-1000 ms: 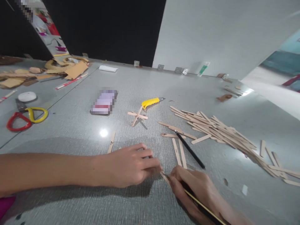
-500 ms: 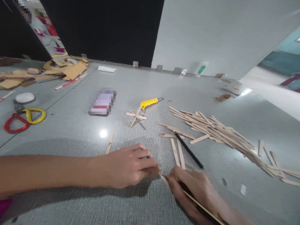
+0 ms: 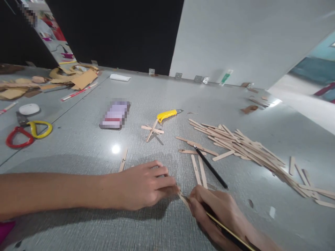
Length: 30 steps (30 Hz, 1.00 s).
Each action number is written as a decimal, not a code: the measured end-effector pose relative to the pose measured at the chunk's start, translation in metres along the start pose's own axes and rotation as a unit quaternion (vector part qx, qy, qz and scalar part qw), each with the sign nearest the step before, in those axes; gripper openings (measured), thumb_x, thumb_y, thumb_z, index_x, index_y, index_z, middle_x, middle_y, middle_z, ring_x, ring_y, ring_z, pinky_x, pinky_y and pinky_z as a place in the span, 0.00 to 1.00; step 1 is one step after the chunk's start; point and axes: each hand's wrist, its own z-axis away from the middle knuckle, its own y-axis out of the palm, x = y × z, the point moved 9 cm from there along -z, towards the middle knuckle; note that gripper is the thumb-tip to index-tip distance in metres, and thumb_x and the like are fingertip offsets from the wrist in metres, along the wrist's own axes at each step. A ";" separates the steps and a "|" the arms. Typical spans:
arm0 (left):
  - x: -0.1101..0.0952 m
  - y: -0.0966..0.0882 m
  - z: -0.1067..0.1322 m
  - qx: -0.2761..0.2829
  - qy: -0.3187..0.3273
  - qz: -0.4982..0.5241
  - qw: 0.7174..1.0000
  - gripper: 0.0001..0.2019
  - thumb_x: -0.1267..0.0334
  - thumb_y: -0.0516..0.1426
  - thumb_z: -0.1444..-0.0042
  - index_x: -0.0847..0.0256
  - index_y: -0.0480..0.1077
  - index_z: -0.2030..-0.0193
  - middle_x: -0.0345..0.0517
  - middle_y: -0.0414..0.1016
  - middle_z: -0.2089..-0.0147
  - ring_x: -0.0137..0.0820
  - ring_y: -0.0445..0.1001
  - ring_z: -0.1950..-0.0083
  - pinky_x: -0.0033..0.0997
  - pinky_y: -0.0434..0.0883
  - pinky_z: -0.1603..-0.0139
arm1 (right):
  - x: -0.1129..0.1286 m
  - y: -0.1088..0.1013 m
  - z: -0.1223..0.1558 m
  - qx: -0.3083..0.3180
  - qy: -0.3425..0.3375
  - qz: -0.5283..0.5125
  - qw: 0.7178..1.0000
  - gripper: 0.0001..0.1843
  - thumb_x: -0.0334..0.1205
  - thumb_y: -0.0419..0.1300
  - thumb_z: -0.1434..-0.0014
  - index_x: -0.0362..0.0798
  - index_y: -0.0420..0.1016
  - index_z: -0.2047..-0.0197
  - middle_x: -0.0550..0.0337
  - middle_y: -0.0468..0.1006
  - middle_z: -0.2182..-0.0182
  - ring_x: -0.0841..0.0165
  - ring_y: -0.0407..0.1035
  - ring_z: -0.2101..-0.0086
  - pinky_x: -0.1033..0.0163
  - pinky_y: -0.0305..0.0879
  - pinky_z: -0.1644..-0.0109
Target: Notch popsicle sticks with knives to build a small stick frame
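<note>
My left hand (image 3: 149, 186) is closed, its fingertips pinching one end of a flat wooden craft stick (image 3: 185, 203) low over the table. My right hand (image 3: 218, 212) grips a slim black-and-gold pencil (image 3: 222, 226), its dark tip meeting the stick between both hands. The fingers hide much of the stick and its far end. Two craft sticks (image 3: 199, 170) lie just beyond my right hand, beside a black pen-like tool (image 3: 210, 167) with a metal tip. A notched stick (image 3: 124, 159) rests behind my left wrist.
A big pile of craft sticks (image 3: 240, 143) spreads to the right. Farther back are a crossed-stick piece (image 3: 152, 130), a yellow utility knife (image 3: 167, 114) and a phone (image 3: 115, 115). Scissors (image 3: 28, 132), a white mouse (image 3: 29, 109) and cardboard scraps (image 3: 83, 79) lie left.
Both hands keep nearly the same pose on the stick and pencil. The whole view has shifted very slightly; nothing is taken up or let go.
</note>
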 end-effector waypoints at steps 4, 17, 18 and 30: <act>-0.001 0.001 -0.001 0.003 0.000 -0.020 1.000 0.13 0.70 0.53 0.28 0.67 0.74 0.42 0.52 0.79 0.48 0.37 0.73 0.52 0.41 0.69 0.45 | -0.009 0.003 0.007 0.006 0.028 -0.021 0.999 0.17 0.38 0.47 0.23 0.52 0.63 0.67 0.68 0.69 0.77 0.73 0.63 0.78 0.65 0.59 0.73; 0.025 0.004 0.004 -0.040 -0.173 0.210 0.961 0.05 0.69 0.57 0.29 0.62 0.71 0.59 0.43 0.75 0.58 0.34 0.69 0.54 0.36 0.66 0.49 | -0.034 -0.008 0.010 -0.092 0.110 -0.186 0.972 0.13 0.50 0.52 0.23 0.53 0.70 0.48 0.68 0.79 0.76 0.75 0.63 0.86 0.71 0.59 0.82; 0.028 0.006 0.004 -0.030 -0.195 0.243 0.950 0.05 0.71 0.58 0.30 0.62 0.70 0.60 0.42 0.74 0.59 0.33 0.68 0.54 0.35 0.65 0.49 | -0.031 -0.009 0.009 -0.094 0.091 -0.180 0.975 0.13 0.50 0.49 0.22 0.53 0.70 0.45 0.68 0.80 0.75 0.76 0.62 0.86 0.71 0.59 0.82; 0.044 0.014 0.013 -0.005 -0.333 0.369 0.868 0.09 0.78 0.61 0.39 0.61 0.68 0.64 0.40 0.71 0.59 0.33 0.68 0.52 0.32 0.64 0.54 | -0.002 -0.011 0.002 -0.091 -0.021 0.013 0.996 0.10 0.35 0.51 0.25 0.51 0.74 0.51 0.61 0.79 0.70 0.69 0.74 0.74 0.64 0.67 0.68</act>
